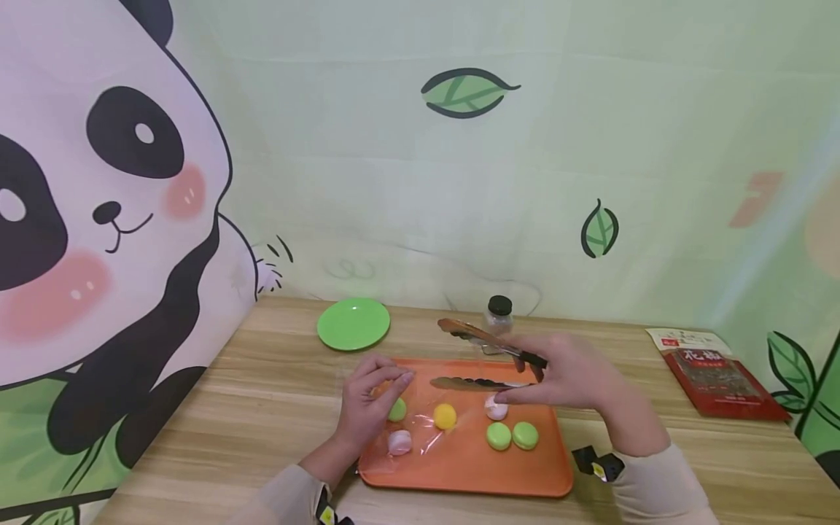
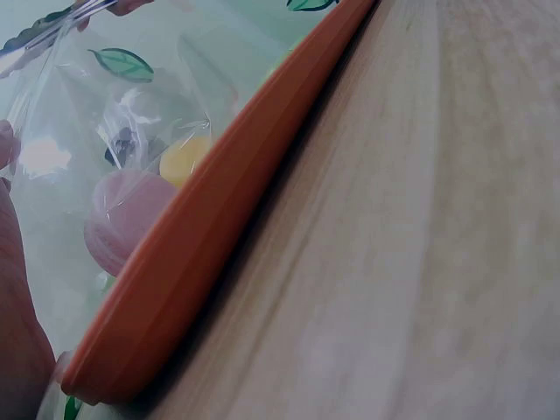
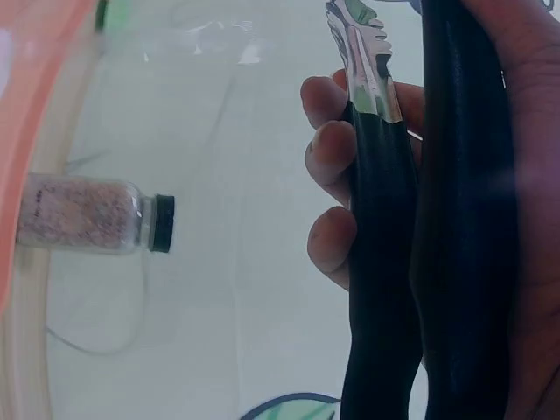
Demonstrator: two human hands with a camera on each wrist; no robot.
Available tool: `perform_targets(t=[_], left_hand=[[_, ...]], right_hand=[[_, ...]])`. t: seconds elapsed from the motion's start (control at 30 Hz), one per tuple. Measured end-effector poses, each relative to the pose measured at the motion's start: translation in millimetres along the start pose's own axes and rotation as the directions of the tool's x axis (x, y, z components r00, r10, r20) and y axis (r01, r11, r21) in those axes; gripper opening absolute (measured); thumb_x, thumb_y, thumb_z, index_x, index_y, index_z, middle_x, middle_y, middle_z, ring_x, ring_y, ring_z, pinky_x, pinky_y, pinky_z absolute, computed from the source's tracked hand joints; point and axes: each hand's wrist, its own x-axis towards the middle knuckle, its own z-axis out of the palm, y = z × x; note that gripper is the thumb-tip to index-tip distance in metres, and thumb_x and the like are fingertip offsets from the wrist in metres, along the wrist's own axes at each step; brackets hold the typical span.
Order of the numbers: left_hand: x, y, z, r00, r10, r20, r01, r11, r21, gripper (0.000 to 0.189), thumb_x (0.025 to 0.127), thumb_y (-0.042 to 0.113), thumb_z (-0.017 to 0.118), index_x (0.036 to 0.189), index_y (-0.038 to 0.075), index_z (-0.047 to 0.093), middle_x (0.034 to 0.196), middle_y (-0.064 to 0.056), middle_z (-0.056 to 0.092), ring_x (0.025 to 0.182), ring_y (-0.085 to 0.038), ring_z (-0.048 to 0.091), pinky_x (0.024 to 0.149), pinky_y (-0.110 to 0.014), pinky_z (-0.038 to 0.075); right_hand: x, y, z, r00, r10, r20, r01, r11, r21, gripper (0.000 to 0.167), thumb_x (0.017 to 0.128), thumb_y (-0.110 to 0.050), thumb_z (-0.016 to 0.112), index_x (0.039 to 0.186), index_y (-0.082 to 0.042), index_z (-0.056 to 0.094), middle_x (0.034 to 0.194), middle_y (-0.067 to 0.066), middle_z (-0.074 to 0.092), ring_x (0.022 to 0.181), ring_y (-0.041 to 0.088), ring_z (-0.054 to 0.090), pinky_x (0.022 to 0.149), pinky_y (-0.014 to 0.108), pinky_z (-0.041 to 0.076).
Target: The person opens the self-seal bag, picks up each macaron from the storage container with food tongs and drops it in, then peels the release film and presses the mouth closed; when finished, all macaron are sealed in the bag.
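My left hand [image 1: 370,401] pinches the edge of a clear plastic bag [image 1: 426,437] over the left half of an orange tray [image 1: 459,477]. Through or beside the plastic show a pink macaron [image 2: 127,214], a yellow macaron [image 1: 445,417] and a partly hidden green macaron [image 1: 397,410]; I cannot tell whether they lie in the bag or under it. My right hand [image 1: 567,372] grips metal tongs [image 1: 482,337] by their black handles [image 3: 381,254]. The tongs' arms are spread, tips pointing left, with nothing between them. Below that hand lie a whitish macaron [image 1: 496,407] and two green macarons [image 1: 524,435].
A green plate [image 1: 354,323] lies behind the tray at left. A glass jar with a black lid [image 1: 499,310], holding pinkish grains in the right wrist view, stands behind the tray. On the right of the wooden table [image 1: 275,408] lies a red packet [image 1: 725,383].
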Motion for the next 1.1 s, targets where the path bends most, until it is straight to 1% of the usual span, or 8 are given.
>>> perform_targets(t=[0.13,0.3,0.33,0.43,0.6,0.73,0.87,1.1], left_hand=[[-5.3,-8.7,0.8,1.0,-0.02,0.006,0.02,1.0,0.001,0.021,0.083,-0.009,0.076,0.092,0.01,0.077,0.088,-0.003,0.062,0.083,-0.017,0.058,0.07,-0.036,0.049],[-8.6,-10.2,2.7,0.999,-0.047,0.004,0.047,0.999,0.007,0.019,0.085,-0.005,0.076,0.094,0.012,0.077,0.088,-0.002,0.062,0.084,-0.017,0.058,0.071,-0.037,0.05],[-9.0,-10.3,3.4,0.999,-0.049,0.003,0.049,0.999,0.01,0.019,0.085,-0.005,0.076,0.094,0.012,0.077,0.088,-0.002,0.062,0.084,-0.017,0.058,0.071,-0.037,0.05],[-8.9,-9.4,5.7,0.999,-0.048,-0.004,0.048,0.999,0.015,0.02,0.084,-0.008,0.075,0.093,0.01,0.077,0.087,-0.003,0.061,0.083,-0.017,0.058,0.071,-0.036,0.049],[-2.3,9.9,7.9,0.999,-0.042,-0.01,0.042,0.999,0.018,0.017,0.081,-0.014,0.073,0.088,0.002,0.074,0.084,-0.008,0.061,0.08,-0.018,0.057,0.071,-0.033,0.048],[-3.5,9.7,7.5,1.0,-0.018,-0.008,0.018,0.999,0.03,0.018,0.083,-0.015,0.07,0.088,0.002,0.07,0.083,-0.006,0.06,0.078,-0.017,0.055,0.07,-0.03,0.045],[-3.8,-4.0,4.4,1.0,-0.015,-0.023,0.015,0.999,0.031,0.019,0.087,-0.017,0.063,0.089,0.002,0.063,0.081,-0.004,0.058,0.075,-0.015,0.051,0.069,-0.027,0.042],[11.0,17.0,-1.6,0.998,-0.044,-0.033,0.045,0.999,0.022,0.016,0.089,-0.019,0.057,0.089,-0.003,0.06,0.078,-0.01,0.055,0.072,-0.017,0.048,0.066,-0.028,0.04]], right_hand=[[-4.9,6,-5,1.0,0.01,-0.016,-0.01,1.0,-0.006,0.073,0.074,-0.065,0.079,0.134,-0.029,0.063,0.077,-0.019,0.055,0.05,-0.001,0.035,0.046,0.021,0.031],[-12.8,19,-7,0.999,0.03,-0.042,-0.029,0.999,0.014,0.058,0.074,-0.061,0.082,0.119,-0.028,0.066,0.078,-0.018,0.055,0.052,0.0,0.041,0.046,0.021,0.034],[-14.9,23,-7,0.998,0.039,-0.047,-0.038,0.999,0.029,0.053,0.075,-0.059,0.082,0.114,-0.028,0.066,0.077,-0.017,0.055,0.053,0.002,0.042,0.046,0.022,0.035],[-24.1,43,0,0.993,0.111,-0.038,-0.106,0.988,0.114,0.05,0.077,-0.053,0.084,0.117,-0.028,0.067,0.084,-0.013,0.061,0.063,0.007,0.052,0.054,0.025,0.043],[-55.2,88,36,0.949,0.307,0.067,-0.314,0.926,0.212,0.064,0.08,-0.053,0.081,0.132,-0.021,0.064,0.102,-0.006,0.067,0.089,0.014,0.059,0.075,0.032,0.049],[-81.2,101,60,0.926,0.343,0.158,-0.373,0.895,0.243,0.057,0.081,-0.05,0.082,0.125,-0.017,0.066,0.082,-0.005,0.063,0.069,0.01,0.052,0.058,0.025,0.042],[-89.0,103,70,0.945,0.285,0.158,-0.317,0.918,0.238,0.05,0.08,-0.051,0.082,0.118,-0.021,0.067,0.073,-0.007,0.059,0.061,0.006,0.048,0.051,0.022,0.037],[-80.8,97,74,0.965,0.24,0.103,-0.247,0.967,0.061,0.064,0.077,-0.063,0.078,0.128,-0.025,0.066,0.064,-0.014,0.048,0.054,0.001,0.041,0.047,0.021,0.032]])
